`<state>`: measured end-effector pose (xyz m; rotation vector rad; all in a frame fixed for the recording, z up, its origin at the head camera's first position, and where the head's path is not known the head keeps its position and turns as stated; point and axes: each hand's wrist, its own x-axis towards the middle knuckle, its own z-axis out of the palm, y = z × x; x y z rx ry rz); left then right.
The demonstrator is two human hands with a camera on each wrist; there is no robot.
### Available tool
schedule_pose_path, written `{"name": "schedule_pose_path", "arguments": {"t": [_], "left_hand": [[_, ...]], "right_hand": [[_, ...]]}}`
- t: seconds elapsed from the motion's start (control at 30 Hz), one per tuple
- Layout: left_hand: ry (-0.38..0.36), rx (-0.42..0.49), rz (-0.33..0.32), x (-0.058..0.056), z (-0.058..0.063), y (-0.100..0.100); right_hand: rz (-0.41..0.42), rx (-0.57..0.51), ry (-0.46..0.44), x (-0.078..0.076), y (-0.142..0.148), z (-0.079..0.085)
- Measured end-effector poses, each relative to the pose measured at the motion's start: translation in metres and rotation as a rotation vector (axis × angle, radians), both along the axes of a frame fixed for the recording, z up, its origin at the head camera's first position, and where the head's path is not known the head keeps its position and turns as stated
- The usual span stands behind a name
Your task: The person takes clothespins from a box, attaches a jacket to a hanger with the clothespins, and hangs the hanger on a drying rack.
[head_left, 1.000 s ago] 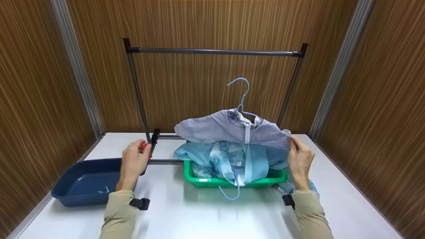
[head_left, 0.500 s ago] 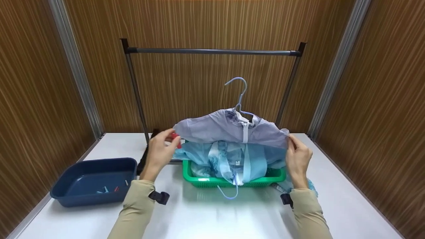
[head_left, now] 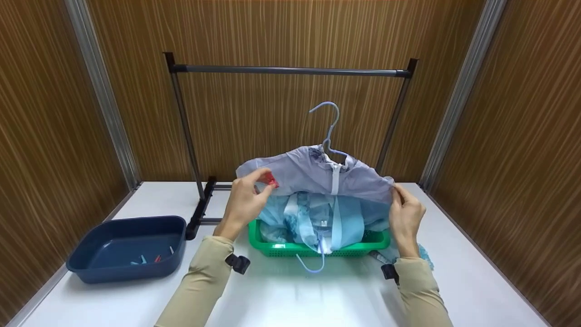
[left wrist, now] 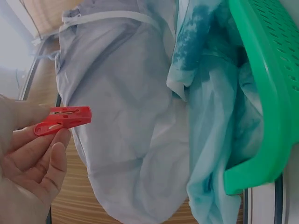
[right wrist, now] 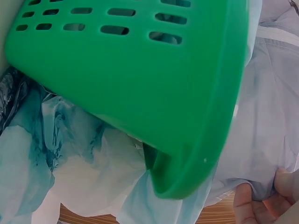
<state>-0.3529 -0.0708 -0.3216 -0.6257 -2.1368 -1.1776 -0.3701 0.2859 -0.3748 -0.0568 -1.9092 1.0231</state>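
My left hand (head_left: 245,200) pinches a red clothespin (left wrist: 65,119) between thumb and fingers. In the head view the pin overlaps the left part of a pale lavender garment (head_left: 295,170). That garment is on a light blue hanger (head_left: 332,129) whose hook points up. My right hand (head_left: 406,215) pinches the garment's right end, and its fingers (right wrist: 244,200) show gathered cloth between them. Beneath it, a teal and white garment (head_left: 349,218) lies over a green basket (head_left: 290,249), with another blue hanger hook (head_left: 313,269) hanging over the basket's front.
At the left stands a navy tub (head_left: 122,270) with several small clothespins inside. A dark metal clothes rack (head_left: 290,70) rises behind the basket, its foot (head_left: 199,211) on the white table. More blue patterned cloth (head_left: 425,256) lies right of the basket. Wood-grain walls close three sides.
My left hand has carried the red clothespin rightward from above the tub and rack foot to the lavender garment's left part. My right hand keeps its pinch at the right end.
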Motion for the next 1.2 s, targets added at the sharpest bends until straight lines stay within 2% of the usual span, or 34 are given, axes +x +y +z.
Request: {"name": "schedule_pose_path", "arguments": {"t": [0.27, 0.5, 0.67, 0.9, 1.1, 1.2], "left_hand": [[0.076, -0.084, -0.060, 0.003, 0.014, 0.023], [0.130, -0.177, -0.152, 0.003, 0.028, 0.046], [0.148, -0.201, -0.157, 0.001, 0.037, 0.059], [0.214, -0.210, -0.157, -0.001, 0.046, 0.077], [0.208, -0.222, -0.178, -0.005, 0.054, 0.092], [0.236, -0.221, -0.163, -0.006, 0.058, 0.100]], "right_hand": [[0.036, 0.014, -0.109, 0.000, 0.000, 0.001], [0.030, 0.026, -0.108, 0.001, 0.001, 0.000], [0.026, 0.032, -0.105, 0.001, 0.000, -0.001], [0.018, 0.043, -0.105, 0.000, 0.000, -0.001], [0.001, 0.059, -0.077, -0.001, 0.000, 0.000], [-0.002, 0.056, -0.077, 0.000, 0.000, 0.001]]}}
